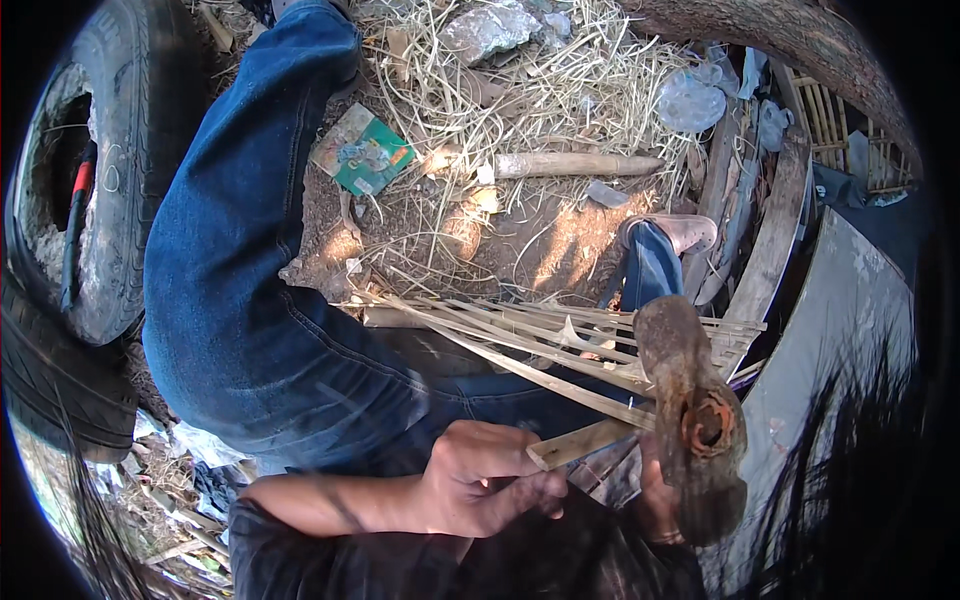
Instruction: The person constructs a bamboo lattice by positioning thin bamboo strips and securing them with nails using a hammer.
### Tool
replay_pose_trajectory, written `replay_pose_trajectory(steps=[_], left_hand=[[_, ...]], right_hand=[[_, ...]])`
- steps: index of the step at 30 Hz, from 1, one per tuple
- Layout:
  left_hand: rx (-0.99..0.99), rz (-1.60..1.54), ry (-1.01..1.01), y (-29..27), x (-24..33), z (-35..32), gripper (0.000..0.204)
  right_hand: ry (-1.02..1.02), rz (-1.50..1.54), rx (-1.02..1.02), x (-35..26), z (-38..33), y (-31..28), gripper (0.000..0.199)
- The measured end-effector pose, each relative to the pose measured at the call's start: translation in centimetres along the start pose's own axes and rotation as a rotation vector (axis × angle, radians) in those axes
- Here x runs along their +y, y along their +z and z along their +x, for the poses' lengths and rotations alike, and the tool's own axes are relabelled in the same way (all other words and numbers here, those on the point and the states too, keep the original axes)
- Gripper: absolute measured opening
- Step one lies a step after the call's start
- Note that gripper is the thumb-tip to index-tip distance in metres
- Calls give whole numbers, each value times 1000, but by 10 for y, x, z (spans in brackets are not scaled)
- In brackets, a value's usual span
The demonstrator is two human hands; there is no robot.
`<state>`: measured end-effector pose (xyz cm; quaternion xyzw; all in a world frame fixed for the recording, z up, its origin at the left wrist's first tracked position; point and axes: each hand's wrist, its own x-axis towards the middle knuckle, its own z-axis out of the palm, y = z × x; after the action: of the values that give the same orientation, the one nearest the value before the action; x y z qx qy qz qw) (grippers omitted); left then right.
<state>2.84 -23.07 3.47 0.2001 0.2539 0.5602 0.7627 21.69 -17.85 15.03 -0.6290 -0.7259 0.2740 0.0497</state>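
Left hand (pixel 480 482): one, fingers curled beside the end of a flat bamboo strip (pixel 590 441); whether pinching it, I could not tell. Right hand (pixel 657 492): one, mostly hidden behind a brown tool head (pixel 686 468), grip unclear. Thin slats (pixel 540 373): several, fanned just beyond both hands. Farther ahead: bamboo stick (pixel 580 165), straw (pixel 550 95). Well left: tyre (pixel 125 150).

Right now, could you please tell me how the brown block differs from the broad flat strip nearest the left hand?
The brown block is thick and rounded, while the broad flat strip is thin. The block is dark and worn, with a rusty ring around its hole; the strip is pale and shows no hole. Both look wooden.
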Motion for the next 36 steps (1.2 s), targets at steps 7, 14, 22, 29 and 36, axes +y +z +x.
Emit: replay_pose_trajectory(steps=[7,14,22,29,36], left_hand=[[-391,932,375,-38,58,14,11],[-67,377,307,-14,-2,-6,7],[-357,862,331,-29,60,3,11],[-178,927,176,-11,62,7,17],[-30,285,-137,3,33,-12,23]], right_hand=[[118,76,35,4,-19,-4,45],[-105,-8,82,-3,-9,5,49],[76,55,90,7,-29,3,33],[-100,-56,232,-8,-8,13,31],[-122,-27,270,-3,-8,15,25]])
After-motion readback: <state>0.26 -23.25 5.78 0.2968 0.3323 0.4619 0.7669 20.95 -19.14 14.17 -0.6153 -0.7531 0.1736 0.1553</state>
